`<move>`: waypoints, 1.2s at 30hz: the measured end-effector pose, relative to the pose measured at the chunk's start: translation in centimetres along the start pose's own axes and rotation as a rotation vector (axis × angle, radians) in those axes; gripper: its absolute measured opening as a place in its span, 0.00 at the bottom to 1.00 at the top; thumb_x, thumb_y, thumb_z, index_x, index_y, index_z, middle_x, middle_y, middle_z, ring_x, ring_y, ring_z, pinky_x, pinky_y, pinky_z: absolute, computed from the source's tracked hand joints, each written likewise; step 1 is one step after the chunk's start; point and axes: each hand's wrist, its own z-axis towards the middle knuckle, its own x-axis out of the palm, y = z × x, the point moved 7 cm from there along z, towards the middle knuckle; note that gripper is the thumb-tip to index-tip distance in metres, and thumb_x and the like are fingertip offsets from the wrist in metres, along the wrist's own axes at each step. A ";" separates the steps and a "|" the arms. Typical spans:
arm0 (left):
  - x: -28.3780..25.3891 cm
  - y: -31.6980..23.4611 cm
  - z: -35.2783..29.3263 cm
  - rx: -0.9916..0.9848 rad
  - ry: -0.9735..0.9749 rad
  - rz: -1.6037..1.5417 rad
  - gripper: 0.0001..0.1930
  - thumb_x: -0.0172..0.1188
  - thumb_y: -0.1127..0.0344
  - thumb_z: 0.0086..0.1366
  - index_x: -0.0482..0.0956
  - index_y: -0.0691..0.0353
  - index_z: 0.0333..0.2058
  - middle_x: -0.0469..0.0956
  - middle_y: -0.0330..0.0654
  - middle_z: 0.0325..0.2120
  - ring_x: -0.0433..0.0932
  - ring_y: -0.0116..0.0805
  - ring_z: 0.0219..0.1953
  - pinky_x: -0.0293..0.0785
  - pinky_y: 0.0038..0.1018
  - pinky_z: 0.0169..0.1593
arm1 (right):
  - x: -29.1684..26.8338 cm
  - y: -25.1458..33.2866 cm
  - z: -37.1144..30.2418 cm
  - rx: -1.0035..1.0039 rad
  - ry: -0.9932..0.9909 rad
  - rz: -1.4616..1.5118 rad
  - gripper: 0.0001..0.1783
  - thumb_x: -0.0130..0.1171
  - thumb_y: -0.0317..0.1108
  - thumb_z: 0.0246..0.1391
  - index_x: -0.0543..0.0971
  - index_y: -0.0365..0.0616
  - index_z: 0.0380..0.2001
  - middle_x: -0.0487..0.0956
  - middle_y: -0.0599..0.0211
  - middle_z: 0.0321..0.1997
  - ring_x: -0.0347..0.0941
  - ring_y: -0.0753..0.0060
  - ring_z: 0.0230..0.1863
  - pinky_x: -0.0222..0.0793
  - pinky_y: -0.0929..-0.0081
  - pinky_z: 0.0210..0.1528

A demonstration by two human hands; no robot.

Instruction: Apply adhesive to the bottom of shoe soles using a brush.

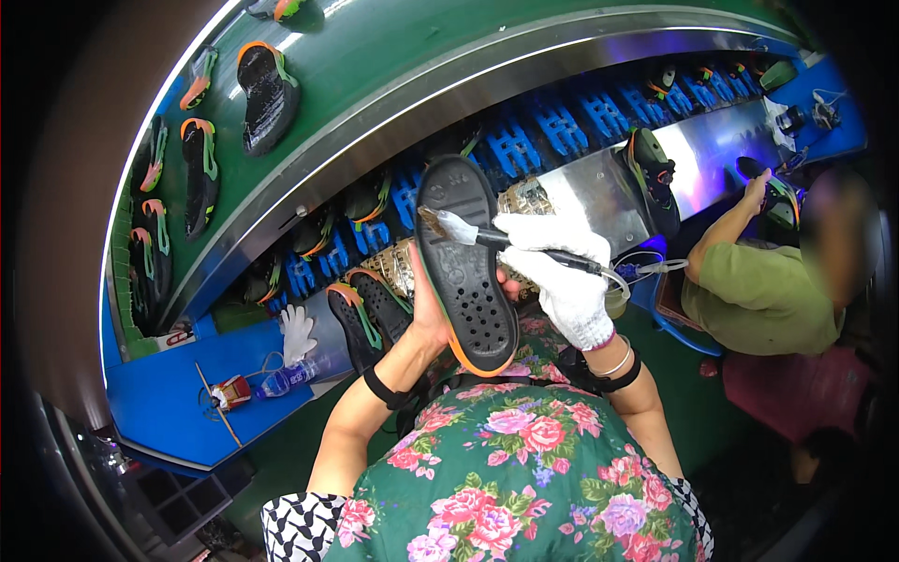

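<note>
A black shoe sole (462,290) with an orange rim at the heel stands upright in front of me, its perforated inner face toward me. My left hand (427,304) is wrapped round it from behind, the thumb side at its left edge and fingertips showing at its right edge. My right hand (571,286), in a white glove, is closed on a dark-handled brush (492,239) with a thin tube at its back end. The brush's bristles lie over the upper part of the sole. Just left of my left hand, a pair of black soles (379,309) with orange and green trim leans on the bench.
Beyond the bench, a green conveyor (346,80) carries several soles behind a metal rail (309,201). Blue racks (515,150) line the bench. A blue table (169,389) at left bears a white glove (298,334) and a bottle (286,378). At right, a co-worker (763,290) handles a shoe.
</note>
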 end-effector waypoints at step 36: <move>-1.9 0.5 0.6 0.373 -0.432 0.486 0.55 0.29 0.16 0.61 0.61 0.58 0.69 0.68 0.46 0.65 0.69 0.44 0.64 0.63 0.41 0.68 | 4.6 5.3 -2.1 -0.825 0.307 -0.764 0.21 0.65 0.25 0.49 0.84 0.40 0.50 0.84 0.57 0.52 0.81 0.56 0.51 0.77 0.63 0.54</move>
